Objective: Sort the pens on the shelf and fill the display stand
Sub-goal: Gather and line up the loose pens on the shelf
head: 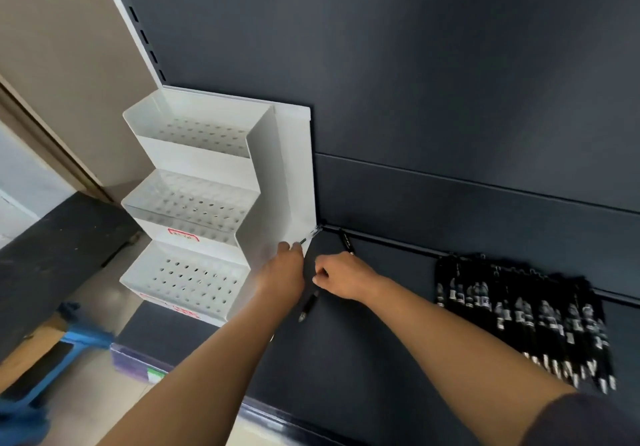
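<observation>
Left fingers [294,246] on pen [310,235]; stand label [183,236] illegible

The left hand [285,267] pinches a slim pen [309,236], with the white display stand [194,165] just left of its grip. The right hand [343,276] is curled beside it, and what it holds is unclear. A black pen [308,307] lies on the shelf [363,359] just below both grips. A row of pens [526,321] lies well to the right.
</observation>
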The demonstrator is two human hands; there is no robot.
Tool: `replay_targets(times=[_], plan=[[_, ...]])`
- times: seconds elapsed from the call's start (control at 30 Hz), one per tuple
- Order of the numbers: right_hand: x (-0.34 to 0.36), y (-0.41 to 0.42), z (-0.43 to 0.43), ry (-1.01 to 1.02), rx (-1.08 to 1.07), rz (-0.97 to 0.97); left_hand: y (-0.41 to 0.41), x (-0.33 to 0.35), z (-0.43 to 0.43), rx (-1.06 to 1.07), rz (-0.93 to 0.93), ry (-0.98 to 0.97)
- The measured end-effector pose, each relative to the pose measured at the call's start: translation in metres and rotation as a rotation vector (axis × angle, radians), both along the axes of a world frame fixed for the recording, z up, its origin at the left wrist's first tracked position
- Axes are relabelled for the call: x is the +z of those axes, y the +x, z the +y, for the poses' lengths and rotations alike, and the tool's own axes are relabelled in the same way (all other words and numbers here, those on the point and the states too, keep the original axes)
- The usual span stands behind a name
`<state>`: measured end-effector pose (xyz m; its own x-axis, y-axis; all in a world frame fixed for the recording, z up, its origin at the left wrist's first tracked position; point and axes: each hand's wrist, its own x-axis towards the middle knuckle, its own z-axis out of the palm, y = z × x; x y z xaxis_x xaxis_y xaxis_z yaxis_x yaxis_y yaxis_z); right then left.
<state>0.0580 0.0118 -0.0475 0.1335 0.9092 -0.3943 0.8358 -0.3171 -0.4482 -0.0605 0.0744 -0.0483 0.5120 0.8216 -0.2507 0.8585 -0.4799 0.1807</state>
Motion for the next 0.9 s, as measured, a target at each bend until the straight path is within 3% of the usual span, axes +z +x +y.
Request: replay_targets(times=[0.2,0.43,0.63,0.77,0.9], plan=[[0.005,-0.007,-0.005,-0.046,-0.023,-0.064,0.012,-0.007,0.015,-0.098,0.113,0.076],[0.001,-0.002,-0.007,-0.035,-0.280,0.092,0.016,-0.010,0.013,-0.152,0.071,-0.002],[0.005,0.010,-0.008,0.106,-0.529,0.192,0.023,-0.004,0.015,-0.017,-0.174,-0.229],[0.017,0.018,-0.012,0.190,-0.716,0.395,0.036,0.008,0.003,-0.006,-0.423,-0.409],[0.021,0.019,-0.026,0.187,-0.821,0.514,0.046,0.013,-0.013,-0.021,-0.502,-0.553]])
